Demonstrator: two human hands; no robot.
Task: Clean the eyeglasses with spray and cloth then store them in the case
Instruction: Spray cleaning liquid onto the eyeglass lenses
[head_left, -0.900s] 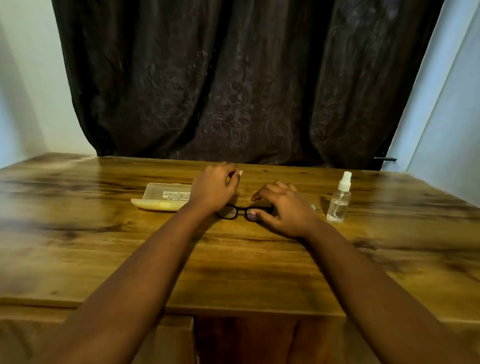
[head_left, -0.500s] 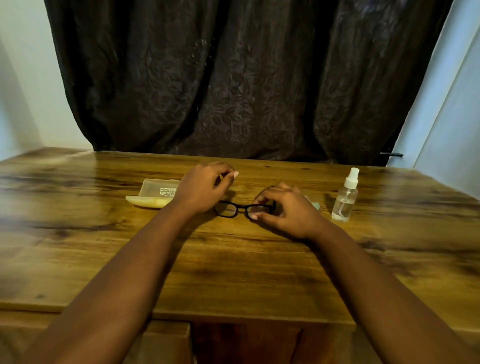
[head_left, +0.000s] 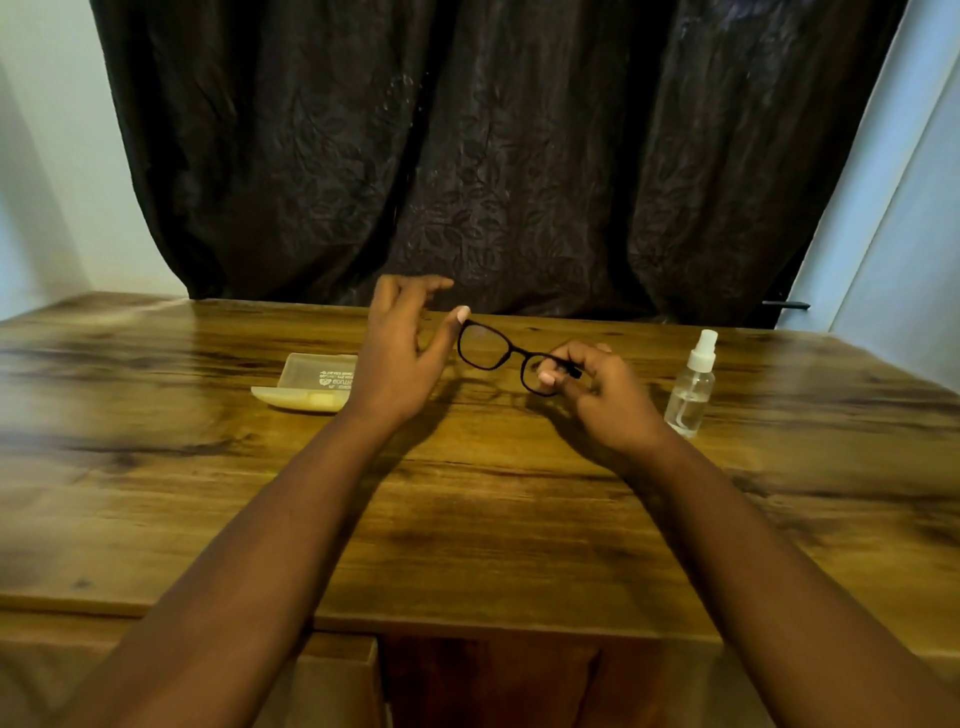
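Item: glasses (head_left: 511, 356), black frame, held clear of the table (head_left: 467, 519), tilted, left lens higher than right.

Right hand (head_left: 597, 389): fingers curled, pinching the frame at the right lens and hinge end. It appears to carry the weight.

Left hand (head_left: 400, 353): fingers relaxed and spread, thumb tip touching the frame's left corner; no grip made out.

Spray (head_left: 693, 387): small clear bottle, white nozzle, upright on the table just right of the right hand. No label visible.

Case (head_left: 311, 384): pale yellow, open, on the table left of the left hand, partly hidden behind it. Dark print and a small logo on the inside of the lid, seen upside down; too blurred to read, brand not determinable.

Cloth: not located in view.

Step in hand, judged: presenting the glasses for spraying. Handling notes: keep fingers on rim and hinge, off the lenses; one hand should take a firm pinch so the other is free for the bottle; hold the lenses facing the nozzle and away from the open case.
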